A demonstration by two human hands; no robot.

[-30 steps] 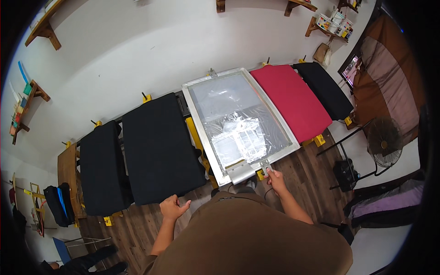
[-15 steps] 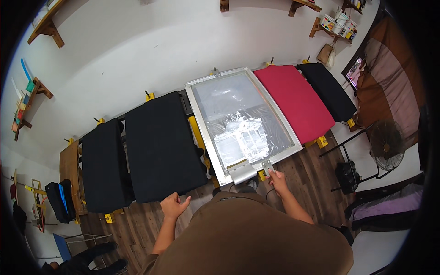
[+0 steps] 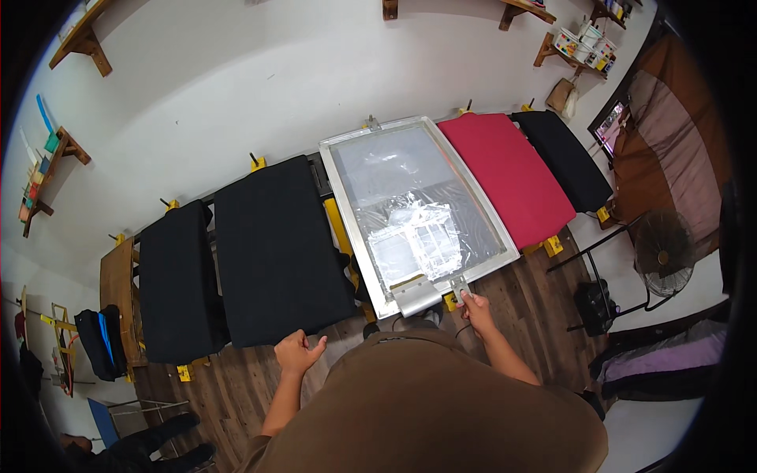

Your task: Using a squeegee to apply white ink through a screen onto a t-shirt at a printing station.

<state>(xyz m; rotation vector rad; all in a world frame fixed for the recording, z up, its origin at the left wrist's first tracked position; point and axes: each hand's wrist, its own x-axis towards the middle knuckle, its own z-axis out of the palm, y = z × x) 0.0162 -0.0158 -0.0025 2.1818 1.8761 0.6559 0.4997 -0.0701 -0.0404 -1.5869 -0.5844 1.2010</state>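
Note:
My right hand (image 3: 476,310) is closed on a small metal bracket (image 3: 459,287) at the near edge of a screen-printing frame (image 3: 497,213). The silvery frame lies over a board, and its mesh shows pale tape and a rectangular patch in the lower half. A broad silvery metal piece (image 3: 418,299) lies across its near left corner. My left hand (image 3: 296,351) is curled into a loose fist, thumb stretched aside. It is at the front edge of a black garment (image 3: 280,244) spread on a board; whether it touches the cloth I cannot tell.
A red garment (image 3: 509,177) and a black one (image 3: 564,158) cover boards to the right; another black one (image 3: 177,284) lies left. A standing fan (image 3: 662,254) is at right. Wall shelves hold tubs (image 3: 585,46) and tools (image 3: 39,169). Someone's dark-clothed legs (image 3: 162,445) show lower left.
My view has shifted very slightly. Both hands stay in place, the right on the bracket, and the frame has not moved. The person at lower left has moved a little.

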